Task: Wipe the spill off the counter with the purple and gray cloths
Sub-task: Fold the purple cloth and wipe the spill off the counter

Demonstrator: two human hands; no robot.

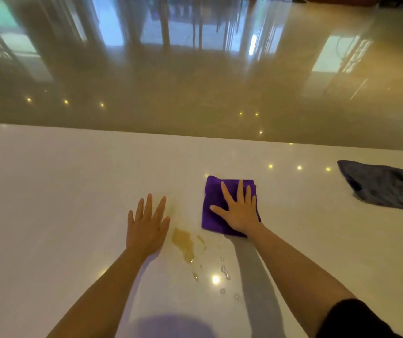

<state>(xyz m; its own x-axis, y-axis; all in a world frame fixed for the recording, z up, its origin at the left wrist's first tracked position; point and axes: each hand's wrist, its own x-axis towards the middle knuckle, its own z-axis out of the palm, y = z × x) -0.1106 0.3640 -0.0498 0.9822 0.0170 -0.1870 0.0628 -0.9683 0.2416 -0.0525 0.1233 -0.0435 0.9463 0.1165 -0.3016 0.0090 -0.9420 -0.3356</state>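
A folded purple cloth (pixel 216 198) lies flat on the white counter (pixel 61 191). My right hand (pixel 238 211) presses down on it, palm flat and fingers spread. A yellowish-brown spill (pixel 184 242) sits just left of and nearer than the cloth, with clear droplets (pixel 225 272) trailing toward me. My left hand (pixel 148 224) rests flat on the bare counter beside the spill, fingers apart and holding nothing. A gray cloth (pixel 388 186) lies crumpled at the far right of the counter, away from both hands.
The counter's far edge (pixel 195 137) runs across the middle of the view, with a glossy tan floor (pixel 195 81) beyond and below it. Ceiling lights reflect as bright spots on the counter.
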